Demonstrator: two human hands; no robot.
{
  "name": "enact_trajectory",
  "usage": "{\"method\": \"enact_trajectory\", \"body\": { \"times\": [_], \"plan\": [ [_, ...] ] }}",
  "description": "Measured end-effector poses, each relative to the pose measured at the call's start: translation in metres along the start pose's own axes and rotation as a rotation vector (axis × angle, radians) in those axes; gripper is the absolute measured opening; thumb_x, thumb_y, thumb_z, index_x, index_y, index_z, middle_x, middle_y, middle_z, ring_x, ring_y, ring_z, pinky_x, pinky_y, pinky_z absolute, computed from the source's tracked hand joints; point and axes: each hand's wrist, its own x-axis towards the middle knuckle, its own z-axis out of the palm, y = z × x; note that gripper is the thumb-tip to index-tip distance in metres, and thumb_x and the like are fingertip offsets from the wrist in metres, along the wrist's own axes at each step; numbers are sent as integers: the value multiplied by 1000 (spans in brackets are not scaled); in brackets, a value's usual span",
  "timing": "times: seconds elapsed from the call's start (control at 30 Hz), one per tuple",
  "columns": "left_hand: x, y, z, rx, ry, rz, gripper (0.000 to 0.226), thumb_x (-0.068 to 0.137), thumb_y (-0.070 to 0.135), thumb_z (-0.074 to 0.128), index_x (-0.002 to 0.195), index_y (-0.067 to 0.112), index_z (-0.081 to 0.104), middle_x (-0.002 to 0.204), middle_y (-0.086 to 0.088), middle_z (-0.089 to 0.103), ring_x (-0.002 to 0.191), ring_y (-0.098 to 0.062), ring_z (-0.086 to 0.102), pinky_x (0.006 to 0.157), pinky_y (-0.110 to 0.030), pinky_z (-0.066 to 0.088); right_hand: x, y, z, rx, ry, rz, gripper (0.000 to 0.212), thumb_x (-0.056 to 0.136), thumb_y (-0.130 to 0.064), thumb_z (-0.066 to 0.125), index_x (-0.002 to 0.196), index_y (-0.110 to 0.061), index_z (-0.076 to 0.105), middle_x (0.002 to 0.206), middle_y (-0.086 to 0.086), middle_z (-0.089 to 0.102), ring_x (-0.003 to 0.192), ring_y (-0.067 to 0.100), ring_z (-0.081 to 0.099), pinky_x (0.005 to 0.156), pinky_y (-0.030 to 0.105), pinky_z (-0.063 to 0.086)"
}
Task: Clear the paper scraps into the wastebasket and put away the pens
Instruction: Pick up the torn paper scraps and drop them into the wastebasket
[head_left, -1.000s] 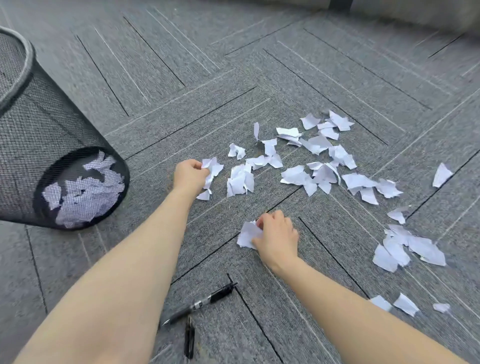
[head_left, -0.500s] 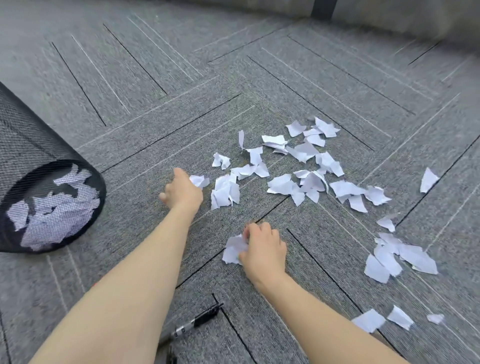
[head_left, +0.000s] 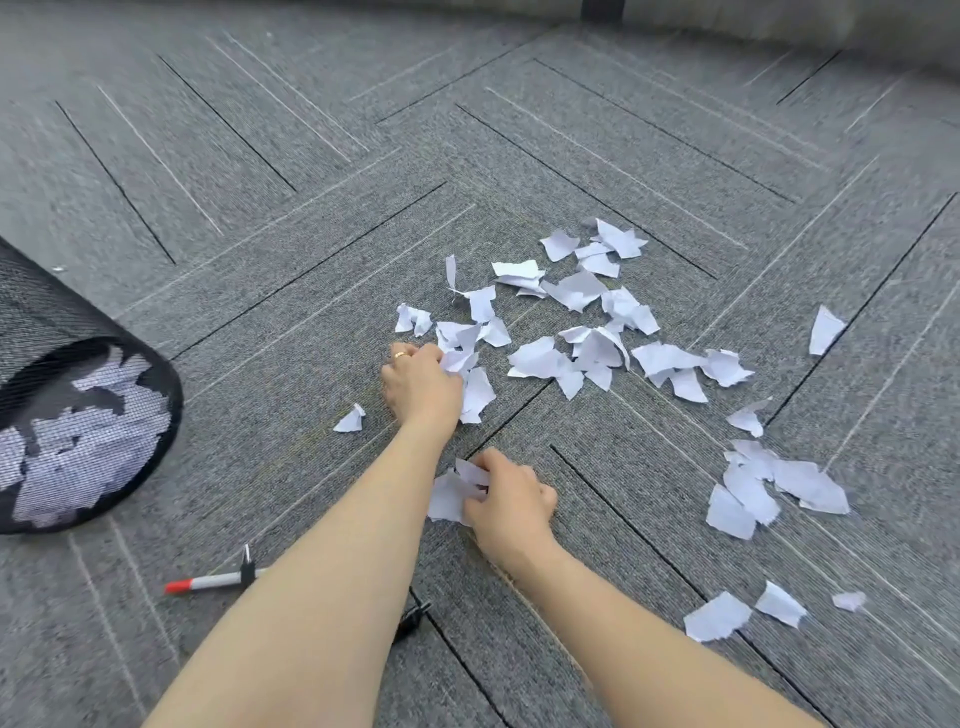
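White paper scraps (head_left: 582, 322) lie scattered over the grey carpet, with a second cluster (head_left: 769, 483) at the right. My left hand (head_left: 421, 387) is closed around a few scraps at the near edge of the main pile. My right hand (head_left: 511, 501) grips a bunch of scraps (head_left: 449, 493) close to me. A black mesh wastebasket (head_left: 31, 322) stands at the left with scraps showing through its wall. A pen with a red end (head_left: 208, 582) lies near my left forearm. Only the tip of a black pen (head_left: 413, 618) shows under that arm.
One loose scrap (head_left: 350, 420) lies left of my left hand, and a few more (head_left: 748, 613) sit by my right forearm. A single scrap (head_left: 826, 330) lies far right. A grey wall base (head_left: 779, 21) runs along the top.
My left hand has moved right into the main pile and closed on scraps. The view has shifted, so the basket sits lower left and the red-ended pen has come into sight.
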Motion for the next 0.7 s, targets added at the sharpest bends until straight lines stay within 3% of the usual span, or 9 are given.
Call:
{"method": "enact_trajectory", "body": {
  "times": [0.13, 0.27, 0.33, 0.37, 0.4, 0.47, 0.57, 0.63, 0.7],
  "plan": [
    [-1, 7, -2, -187, -50, -63, 35, 86, -2, 52, 118, 2, 39, 126, -20, 44, 102, -37, 55, 79, -39, 43, 3, 1, -6, 123, -74, 22, 18, 78, -6, 48, 84, -22, 48, 75, -6, 49, 88, 22, 37, 74, 34, 21],
    [2, 2, -8, -184, -113, -104, 27, 86, 0, 52, 112, 5, 49, 112, -17, 59, 91, -31, 55, 71, -34, 41, 3, 3, -10, 201, -94, 17, 11, 81, -12, 49, 77, -22, 52, 74, -3, 50, 81, 21, 36, 76, 35, 23],
    [1, -3, -10, -133, -129, -73, 6, 82, 0, 53, 85, 3, 58, 82, -19, 59, 77, -36, 54, 60, -34, 41, 3, 5, -11, 240, -87, 13, 10, 85, -18, 51, 82, -23, 59, 79, -3, 55, 80, 17, 39, 77, 34, 22],
    [1, -6, -9, -126, -131, -58, 19, 80, -1, 52, 64, 7, 49, 65, -14, 48, 63, -34, 45, 51, -32, 33, 3, 7, -11, 265, -88, 21, 10, 86, -20, 52, 86, -21, 62, 79, -3, 56, 78, 15, 39, 77, 34, 23],
    [0, -9, -8, -110, -138, -41, 33, 80, -2, 51, 56, 13, 34, 58, -8, 36, 57, -28, 34, 49, -31, 24, 4, 8, -11, 299, -95, 31, 11, 87, -22, 53, 89, -18, 62, 77, -4, 55, 75, 14, 39, 77, 34, 24],
    [-3, -13, -9, -102, -124, -14, 38, 81, -1, 51, 57, 16, 26, 60, -3, 35, 59, -24, 32, 51, -31, 20, 5, 11, -11, 384, -117, 40, 12, 85, -25, 55, 89, -15, 61, 70, -4, 52, 70, 17, 40, 76, 34, 26],
    [-9, -15, -14, -193, -128, -9, 30, 85, 2, 48, 64, 15, 31, 66, -3, 36, 66, -23, 34, 50, -31, 19, 4, 8, -19, 483, -118, 57, 9, 86, -22, 57, 90, -15, 61, 73, 1, 56, 61, 14, 41, 70, 31, 34],
    [-13, -16, -22, -274, -160, -41, 14, 86, 3, 48, 78, 13, 40, 72, -5, 41, 62, -22, 34, 50, -29, 23, 3, 7, -28, 557, -121, 95, 8, 89, -16, 55, 94, -14, 61, 78, 5, 53, 60, 14, 39, 57, 27, 29],
    [-18, -16, -38, -421, -171, -110, 10, 86, 4, 48, 90, 12, 43, 79, -9, 46, 59, -20, 38, 54, -25, 31, 3, 11, -34, 612, -113, 161, 7, 90, -15, 55, 94, -13, 61, 79, 7, 51, 64, 16, 39, 56, 28, 27]
  ]
}}
